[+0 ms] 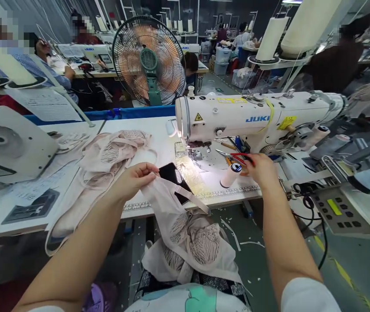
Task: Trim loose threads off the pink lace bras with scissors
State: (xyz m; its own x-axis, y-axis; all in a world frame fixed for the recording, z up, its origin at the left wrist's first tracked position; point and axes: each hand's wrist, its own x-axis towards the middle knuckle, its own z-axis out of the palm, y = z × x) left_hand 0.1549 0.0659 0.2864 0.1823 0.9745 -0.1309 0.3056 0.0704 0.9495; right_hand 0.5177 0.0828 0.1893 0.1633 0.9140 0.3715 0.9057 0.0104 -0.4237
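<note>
My left hand (141,177) pinches the end of a pale pink bra (204,247) with lace-patterned cups. The bra hangs from it over the table edge and down onto my lap, a narrow strap crossing a black phone (171,175). My right hand (263,171) is at the red handles of a pair of scissors (237,157), its fingers closed around them and partly hidden. The scissors lie on the sewing machine bed, blades toward the needle. A cone of pale pink thread (230,175) stands just left of that hand.
A white JUKI sewing machine (237,115) spans the table's right side. More pale pink bras (106,160) are heaped at left. A large fan (148,60) stands behind the table. A control box (341,212) juts out at right. Several people work at machines beyond.
</note>
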